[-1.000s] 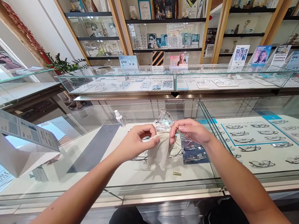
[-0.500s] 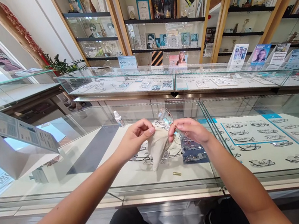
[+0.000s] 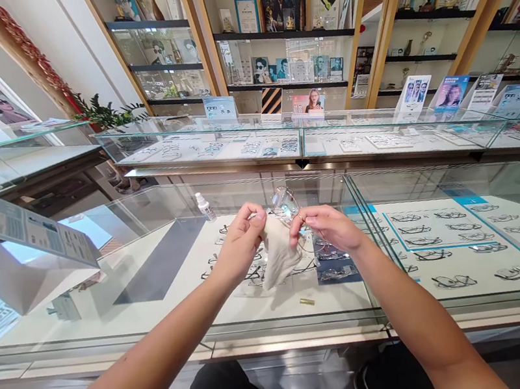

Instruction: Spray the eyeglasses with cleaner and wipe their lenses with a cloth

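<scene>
My left hand (image 3: 247, 232) is closed on a pale beige cleaning cloth (image 3: 279, 254), which hangs down between my hands above the glass counter. Thin-framed eyeglasses (image 3: 285, 201) are held up in my right hand (image 3: 321, 224), its thumb and forefinger pinched on the frame. One lens stands beyond the cloth at the top; the lower part of the glasses is partly hidden by cloth and fingers. Whether the cloth touches a lens I cannot tell.
A white spray bottle (image 3: 205, 207) stands on the glass countertop (image 3: 173, 330). A small gold-coloured piece (image 3: 307, 301) shows near the front. Rows of spectacles (image 3: 454, 281) lie inside the case at right. A printed stand (image 3: 25, 238) leans at left.
My left hand has turned slightly, and the cloth hangs wider and a little to the right. The right hand keeps its pinch on the eyeglasses almost in place.
</scene>
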### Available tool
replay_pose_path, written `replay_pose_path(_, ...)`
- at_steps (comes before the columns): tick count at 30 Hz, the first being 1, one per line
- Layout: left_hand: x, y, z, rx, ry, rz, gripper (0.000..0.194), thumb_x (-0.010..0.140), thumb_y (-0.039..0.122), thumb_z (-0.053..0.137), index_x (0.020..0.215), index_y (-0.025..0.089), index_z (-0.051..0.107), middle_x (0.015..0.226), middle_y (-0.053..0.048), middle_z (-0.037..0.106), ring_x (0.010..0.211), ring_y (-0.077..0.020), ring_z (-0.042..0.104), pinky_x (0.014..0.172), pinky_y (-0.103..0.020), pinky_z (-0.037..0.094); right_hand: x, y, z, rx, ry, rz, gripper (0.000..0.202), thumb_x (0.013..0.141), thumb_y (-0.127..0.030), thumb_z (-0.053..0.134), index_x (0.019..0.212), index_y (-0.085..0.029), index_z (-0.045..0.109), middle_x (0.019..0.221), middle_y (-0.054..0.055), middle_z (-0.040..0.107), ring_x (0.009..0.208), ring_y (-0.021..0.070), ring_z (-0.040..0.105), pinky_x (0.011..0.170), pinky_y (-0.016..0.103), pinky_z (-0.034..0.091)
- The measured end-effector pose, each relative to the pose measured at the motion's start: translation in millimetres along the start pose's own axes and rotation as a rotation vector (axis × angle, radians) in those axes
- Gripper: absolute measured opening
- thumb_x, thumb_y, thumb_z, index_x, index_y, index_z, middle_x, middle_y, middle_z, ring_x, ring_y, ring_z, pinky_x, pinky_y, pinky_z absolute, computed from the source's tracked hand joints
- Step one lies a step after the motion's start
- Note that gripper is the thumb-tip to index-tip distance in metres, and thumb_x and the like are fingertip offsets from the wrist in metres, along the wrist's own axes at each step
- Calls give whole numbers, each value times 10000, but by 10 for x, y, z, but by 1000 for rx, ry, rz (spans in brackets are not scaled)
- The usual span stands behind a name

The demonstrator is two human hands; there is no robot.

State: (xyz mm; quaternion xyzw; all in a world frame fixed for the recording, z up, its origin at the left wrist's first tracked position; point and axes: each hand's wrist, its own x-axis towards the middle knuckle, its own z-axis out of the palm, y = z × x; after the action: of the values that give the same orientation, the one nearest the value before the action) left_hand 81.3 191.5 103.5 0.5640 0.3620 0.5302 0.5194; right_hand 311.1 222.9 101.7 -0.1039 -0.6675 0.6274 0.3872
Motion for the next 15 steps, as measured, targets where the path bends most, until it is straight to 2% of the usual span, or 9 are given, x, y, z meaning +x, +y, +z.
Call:
replay_pose_path(5, 1, 9, 46, 80, 6, 5, 511, 946, 696, 713, 950, 251, 461, 611, 89, 476, 540, -116, 441, 536, -240, 319, 9, 17, 21, 32, 8, 26, 384, 972, -529, 705, 972, -158, 805, 899, 109, 817, 927, 260, 753, 907, 391, 559)
replay_pose_path(9, -3, -24, 58, 112, 41, -2, 467, 960, 656, 708, 960, 251, 476, 596, 92, 463, 524, -112, 398, 523, -238, 284, 9, 40, 24, 50, -5, 32, 376, 979, -516, 701, 987, -154, 802, 903, 115, 823, 918, 253, 757, 886, 375, 558)
replay_pose_path(15, 15, -114, 84, -12, 166, -46, 440, 963, 635, 717, 982, 261, 487, 614, 86, 455, 530, -118, 386, 522, -221, 303, 2, 14, 28, 65, 15, 4, 344, 983, -478, 701, 983, -155, 819, 909, 114, 822, 906, 252, 760, 892, 377, 575)
